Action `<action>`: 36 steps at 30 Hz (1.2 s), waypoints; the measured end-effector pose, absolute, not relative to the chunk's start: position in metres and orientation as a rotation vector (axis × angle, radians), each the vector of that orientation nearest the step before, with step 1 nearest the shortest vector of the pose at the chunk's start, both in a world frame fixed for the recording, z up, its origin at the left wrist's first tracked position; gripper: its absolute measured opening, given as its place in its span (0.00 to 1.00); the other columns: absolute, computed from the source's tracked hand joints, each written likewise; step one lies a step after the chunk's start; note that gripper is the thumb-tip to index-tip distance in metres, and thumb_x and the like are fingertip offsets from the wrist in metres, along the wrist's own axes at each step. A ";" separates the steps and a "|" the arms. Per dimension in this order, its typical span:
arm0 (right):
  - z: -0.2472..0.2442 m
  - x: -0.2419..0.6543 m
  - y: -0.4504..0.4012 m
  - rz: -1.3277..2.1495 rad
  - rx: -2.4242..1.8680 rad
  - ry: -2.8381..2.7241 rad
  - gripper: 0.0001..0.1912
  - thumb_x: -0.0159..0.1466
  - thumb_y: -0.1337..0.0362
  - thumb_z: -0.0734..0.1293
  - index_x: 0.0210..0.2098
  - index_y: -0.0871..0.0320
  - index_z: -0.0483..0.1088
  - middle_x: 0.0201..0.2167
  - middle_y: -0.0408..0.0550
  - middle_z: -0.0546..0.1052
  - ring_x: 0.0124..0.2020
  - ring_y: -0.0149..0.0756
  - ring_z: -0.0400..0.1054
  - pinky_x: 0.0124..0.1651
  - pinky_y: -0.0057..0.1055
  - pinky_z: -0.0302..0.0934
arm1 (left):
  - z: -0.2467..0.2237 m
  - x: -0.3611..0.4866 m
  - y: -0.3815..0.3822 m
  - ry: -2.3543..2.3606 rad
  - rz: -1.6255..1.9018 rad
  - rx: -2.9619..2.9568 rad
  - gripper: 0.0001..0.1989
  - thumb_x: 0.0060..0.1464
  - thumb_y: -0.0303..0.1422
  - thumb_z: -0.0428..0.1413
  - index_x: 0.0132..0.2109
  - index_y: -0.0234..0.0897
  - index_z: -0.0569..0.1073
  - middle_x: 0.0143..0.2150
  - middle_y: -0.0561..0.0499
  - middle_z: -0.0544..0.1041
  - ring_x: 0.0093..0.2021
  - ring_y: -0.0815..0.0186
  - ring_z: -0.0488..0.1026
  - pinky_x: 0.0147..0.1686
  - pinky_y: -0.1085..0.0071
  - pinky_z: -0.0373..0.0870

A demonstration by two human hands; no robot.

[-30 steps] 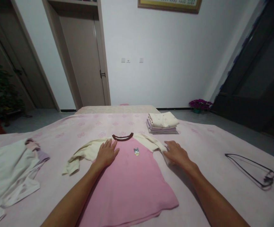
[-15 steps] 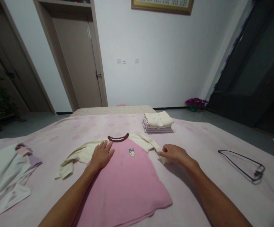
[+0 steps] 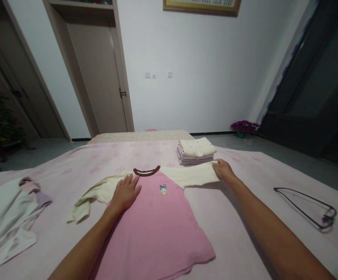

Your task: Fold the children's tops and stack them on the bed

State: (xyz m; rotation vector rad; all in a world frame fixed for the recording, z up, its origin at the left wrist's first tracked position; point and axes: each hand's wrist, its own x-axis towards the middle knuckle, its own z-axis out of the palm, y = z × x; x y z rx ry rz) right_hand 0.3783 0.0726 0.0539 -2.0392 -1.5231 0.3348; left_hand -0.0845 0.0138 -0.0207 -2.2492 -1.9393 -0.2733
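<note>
A pink long-sleeved shirt with cream sleeves, a dark brown collar and a cartoon duck face on the chest lies spread on the bed. My left hand rests flat on its left shoulder, fingers stretched out. Out to the right, my right hand grips the cuff of the right sleeve, which is pulled straight and slightly raised off the sheet. The left sleeve lies bent and wrinkled on the bed.
Behind the right sleeve stands a stack of folded clothes. Loose white clothes lie heaped at the left. A black hanger-like wire loop is on the right of the pink patterned bedsheet.
My right hand has moved right and away from me, drawing the right sleeve from bent and drooping to straight. My left hand stays in place on the shirt.
</note>
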 end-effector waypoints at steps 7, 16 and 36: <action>0.034 0.381 0.067 0.135 -2.303 -1.623 0.22 0.62 0.68 0.63 0.55 0.58 0.72 0.51 0.61 0.76 0.49 0.48 0.72 0.48 0.38 0.63 | -0.016 -0.082 0.011 -1.933 -0.275 -2.249 0.27 0.68 0.44 0.43 0.68 0.39 0.62 0.70 0.37 0.61 0.70 0.51 0.56 0.66 0.51 0.52; 0.064 0.278 0.063 -0.052 -2.022 -2.149 0.18 0.70 0.64 0.57 0.53 0.50 0.74 0.53 0.49 0.77 0.54 0.43 0.69 0.51 0.33 0.60 | -0.013 -0.079 0.010 -1.931 -0.265 -2.231 0.26 0.68 0.43 0.44 0.68 0.38 0.63 0.69 0.36 0.62 0.69 0.49 0.58 0.65 0.50 0.53; 0.029 0.186 0.104 -0.072 -2.032 -2.153 0.20 0.73 0.64 0.51 0.58 0.61 0.66 0.54 0.61 0.75 0.54 0.45 0.69 0.54 0.39 0.59 | -0.016 -0.081 0.010 -1.933 -0.365 -2.248 0.25 0.67 0.41 0.46 0.66 0.38 0.65 0.69 0.37 0.63 0.68 0.50 0.59 0.66 0.50 0.53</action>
